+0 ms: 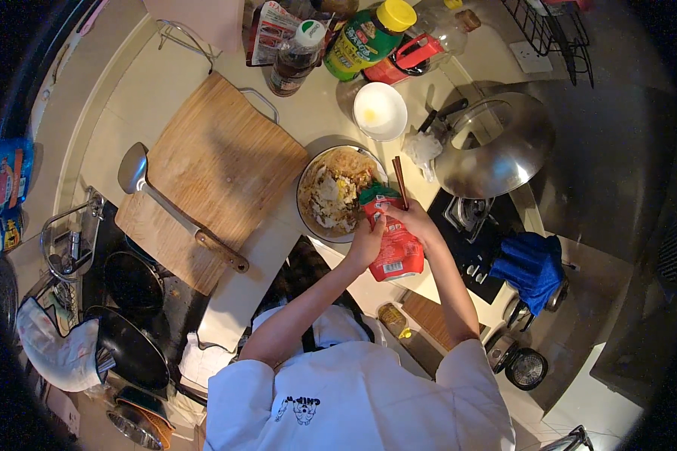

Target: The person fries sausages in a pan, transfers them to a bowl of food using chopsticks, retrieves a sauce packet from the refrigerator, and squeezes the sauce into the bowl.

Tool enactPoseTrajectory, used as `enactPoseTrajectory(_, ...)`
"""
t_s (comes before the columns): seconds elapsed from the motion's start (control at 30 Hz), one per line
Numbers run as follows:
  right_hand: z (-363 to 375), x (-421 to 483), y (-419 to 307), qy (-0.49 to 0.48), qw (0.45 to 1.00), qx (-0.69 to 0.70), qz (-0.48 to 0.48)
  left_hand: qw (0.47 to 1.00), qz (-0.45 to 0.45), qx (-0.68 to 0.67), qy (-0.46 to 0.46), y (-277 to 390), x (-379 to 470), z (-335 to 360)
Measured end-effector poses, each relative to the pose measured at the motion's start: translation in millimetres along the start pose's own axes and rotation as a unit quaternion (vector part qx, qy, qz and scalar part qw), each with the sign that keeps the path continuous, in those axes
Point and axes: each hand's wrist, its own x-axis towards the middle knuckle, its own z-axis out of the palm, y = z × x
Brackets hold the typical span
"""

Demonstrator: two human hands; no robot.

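Note:
Both my hands grip a red pouch with a green top and printed writing (396,256), tilted with its green end over the rim of a mixing bowl (300,211). My left hand (365,243) holds the pouch's left edge, thumb on its face. On the right edge, my right hand (413,221) also has a pair of brown chopsticks (399,175), pointing away from me. Inside the bowl lies a brownish mash (319,175) with white powder and a yellow, egg-like patch on it. Whether anything leaves the pouch is hidden by its green end.
Left of the bowl, a metal spatula (169,206) lies across a wooden cutting board (225,152). Beyond stand a small white bowl (379,96) and several bottles, including a yellow-capped one (366,42). A domed metal lid (493,152) sits by the gas hob (457,242); pans fill the sink (189,315).

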Motion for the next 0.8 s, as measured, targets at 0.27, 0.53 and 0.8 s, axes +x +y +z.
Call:
enactPoseTrajectory(0.27,2.0,-9.2,6.7,0.011,0.999,-0.052,0.012,0.994,0.004,-0.106,-0.037,-20.9,-7.2,1.6)
enactPoseTrajectory(0.53,3.8,-20.3,18.5,0.010,0.999,-0.036,0.000,0.989,-0.042,-0.137,-0.026,-27.2,-22.1,9.2)
enactPoseTrajectory(0.8,6.7,-31.5,26.2,0.010,0.998,-0.064,-0.022,0.982,-0.052,-0.176,-0.046,-47.0,-35.4,14.7)
